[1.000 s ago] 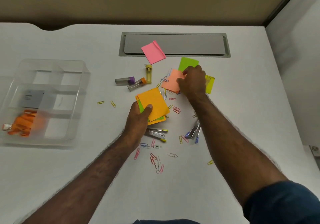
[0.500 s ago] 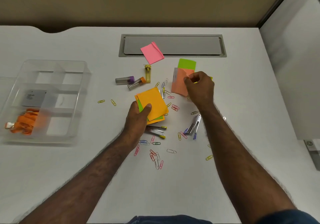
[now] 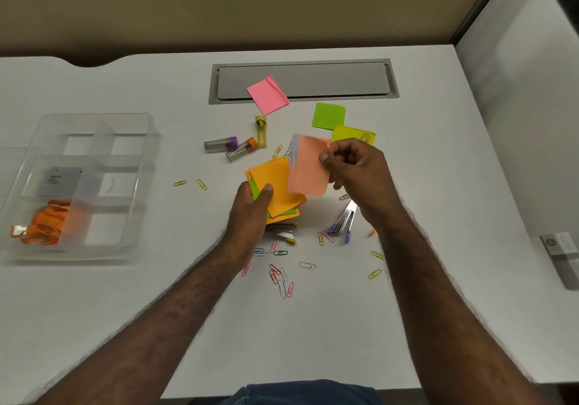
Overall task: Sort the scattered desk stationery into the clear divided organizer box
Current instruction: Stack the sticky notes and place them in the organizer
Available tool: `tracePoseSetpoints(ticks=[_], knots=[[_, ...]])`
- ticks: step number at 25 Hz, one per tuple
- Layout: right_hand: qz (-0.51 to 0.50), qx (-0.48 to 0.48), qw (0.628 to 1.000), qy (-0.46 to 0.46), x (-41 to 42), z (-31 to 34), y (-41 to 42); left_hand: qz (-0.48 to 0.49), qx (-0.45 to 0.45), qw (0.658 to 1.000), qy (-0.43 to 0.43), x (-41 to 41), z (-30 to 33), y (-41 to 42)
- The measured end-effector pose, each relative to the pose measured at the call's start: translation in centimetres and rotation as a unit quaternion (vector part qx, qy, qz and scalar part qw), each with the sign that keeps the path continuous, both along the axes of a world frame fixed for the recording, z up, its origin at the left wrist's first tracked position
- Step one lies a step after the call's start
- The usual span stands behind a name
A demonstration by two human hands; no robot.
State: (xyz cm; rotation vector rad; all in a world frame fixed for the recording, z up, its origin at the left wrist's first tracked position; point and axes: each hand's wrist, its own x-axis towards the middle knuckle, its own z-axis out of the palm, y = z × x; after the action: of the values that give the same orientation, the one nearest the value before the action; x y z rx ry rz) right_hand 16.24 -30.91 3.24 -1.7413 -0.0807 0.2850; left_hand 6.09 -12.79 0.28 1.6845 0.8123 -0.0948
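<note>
White desk [image 3: 125, 310] — organizer box [image 3: 138, 185] holds orange lanyard [image 3: 47, 223].

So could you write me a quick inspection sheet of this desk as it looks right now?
Surface: white desk with a grey hatch at the back.
Job's things: clear organizer box on the left holding an orange strap and a grey card; pink note, green note and yellow note lying loose.
Clutter: coloured paper clips, three small capped tubes, staple strips.
Grips: left hand holds an orange note stack; right hand pinches a salmon note.
Cables: nothing seen.
Surroundings: tan wall, white partition at right.
</note>
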Motion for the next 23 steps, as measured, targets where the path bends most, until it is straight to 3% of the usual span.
tracePoseSetpoints(ticks=[6, 17, 23], knots=[[0.049, -0.042, 0.998, 0.025, -2.1, -1.6, 1.8, 0.018, -0.067, 0.997, -0.014, -0.5, 1.3, -1.3], [0.002, -0.093, 0.996, 0.013, -3.3, -2.8, 3.3, 0.012, -0.013, 1.0, 0.011, 0.1, 1.0, -1.5], [0.094, -0.099, 0.989, 0.06, -5.2, -2.7, 5.0, 0.013, -0.069, 0.997, -0.036, 0.3, 0.5, -1.9]])
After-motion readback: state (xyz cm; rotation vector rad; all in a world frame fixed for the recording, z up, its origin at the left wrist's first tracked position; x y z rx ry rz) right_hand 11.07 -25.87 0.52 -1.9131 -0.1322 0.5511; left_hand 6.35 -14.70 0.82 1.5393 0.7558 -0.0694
